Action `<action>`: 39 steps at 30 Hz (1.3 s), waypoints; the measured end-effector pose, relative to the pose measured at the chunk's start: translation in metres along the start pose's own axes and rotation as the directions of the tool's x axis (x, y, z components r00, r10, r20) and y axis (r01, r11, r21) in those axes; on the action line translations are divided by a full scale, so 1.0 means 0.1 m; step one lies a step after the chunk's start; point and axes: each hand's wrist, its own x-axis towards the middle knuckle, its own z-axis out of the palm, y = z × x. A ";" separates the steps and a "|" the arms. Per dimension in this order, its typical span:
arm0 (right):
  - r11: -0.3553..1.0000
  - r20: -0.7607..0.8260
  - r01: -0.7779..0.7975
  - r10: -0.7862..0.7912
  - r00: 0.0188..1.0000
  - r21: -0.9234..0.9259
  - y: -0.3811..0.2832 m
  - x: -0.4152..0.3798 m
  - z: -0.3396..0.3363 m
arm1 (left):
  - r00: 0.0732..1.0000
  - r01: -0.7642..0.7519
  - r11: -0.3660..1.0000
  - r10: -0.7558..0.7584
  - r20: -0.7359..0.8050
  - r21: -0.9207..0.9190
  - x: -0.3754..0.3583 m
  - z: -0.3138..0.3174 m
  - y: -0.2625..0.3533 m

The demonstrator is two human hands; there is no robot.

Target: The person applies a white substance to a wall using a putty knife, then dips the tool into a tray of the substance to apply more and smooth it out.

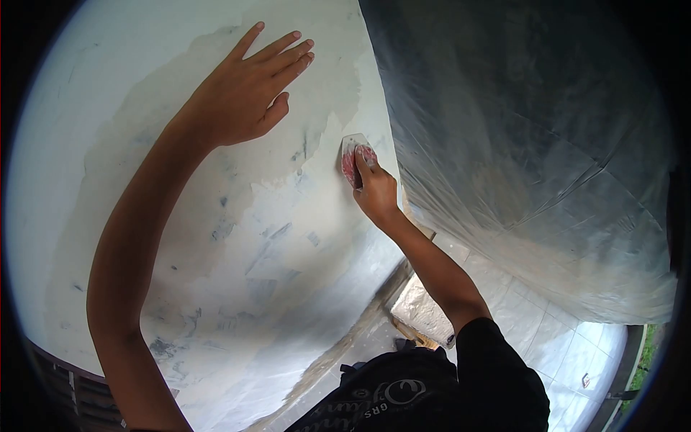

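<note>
A white wall (pixel 288 209) fills the left and middle of the view, patched with greyish filler and dark scuffs. My left hand (pixel 248 90) is open with fingers spread, over or against the upper part of the wall; whether the palm touches cannot be made out. Close to the wall's right edge, my right hand (pixel 378 191) is closed around a red-and-white, iron-shaped hand tool (pixel 349 162). The tool's pale pointed end faces up and it appears flat against the wall. My fingers hide part of its body.
Translucent plastic sheeting (pixel 518 144) hangs along the right side. Below lie a tiled floor (pixel 533 317) and a pale, dusty slab-like object (pixel 425 309) at the wall's foot. Dark slats (pixel 72 392) show at lower left, and grass (pixel 644 360) beyond a frame at lower right.
</note>
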 end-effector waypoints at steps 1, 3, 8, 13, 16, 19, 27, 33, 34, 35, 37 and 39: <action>1.000 -0.001 -0.004 0.004 1.000 0.001 -0.01 0.04 -0.01 | 1.000 -0.004 1.000 0.004 0.001 0.000 0.01 0.00 0.00; 1.000 -0.124 -0.014 0.017 0.992 0.023 -0.03 0.27 -0.07 | 1.000 -0.009 1.000 0.009 0.004 -0.004 0.05 0.00 0.01; 0.997 -0.236 0.074 -0.064 0.970 0.035 -0.31 0.93 -0.27 | 0.999 -0.008 1.000 0.008 -0.038 -0.001 0.16 -0.01 -0.01; 0.998 -0.060 0.053 -0.054 0.997 -0.021 -0.13 0.34 0.02 | 1.000 0.006 1.000 -0.006 -0.027 -0.020 0.10 -0.06 -0.03; 0.997 0.147 -0.057 0.063 0.987 -0.045 0.02 -0.08 0.02 | 1.000 0.002 1.000 -0.002 -0.016 0.002 0.05 -0.02 -0.04; 0.999 -0.117 0.037 -0.035 0.993 0.015 0.03 0.11 -0.05 | 1.000 0.005 1.000 -0.006 0.007 0.019 0.04 0.00 -0.05; 0.965 -0.197 0.264 -0.260 0.945 -0.009 -0.43 0.97 -0.26 | 0.995 -0.003 1.000 0.005 -0.104 0.018 0.02 -0.02 -0.09; 0.976 -0.062 0.218 -0.219 0.974 -0.022 0.08 -0.09 0.10 | 0.997 0.034 0.999 -0.032 -0.070 0.035 -0.14 0.02 -0.14; 0.978 -0.049 0.210 -0.210 0.977 -0.007 0.11 -0.16 0.09 | 0.997 0.036 0.999 -0.033 -0.066 0.035 -0.14 0.03 -0.14; 0.978 -0.046 0.208 -0.208 0.977 -0.005 0.16 -0.15 0.12 | 0.997 0.033 0.999 -0.031 -0.069 0.036 -0.14 0.04 -0.13; 0.990 -0.128 0.143 -0.141 0.982 0.001 0.17 0.05 -0.01 | 0.997 0.025 0.999 -0.023 -0.072 0.026 -0.10 0.07 -0.10; 0.992 -0.188 0.117 -0.108 0.976 0.036 0.02 0.42 -0.18 | 0.995 0.000 0.999 0.004 -0.103 0.037 -0.03 0.08 -0.10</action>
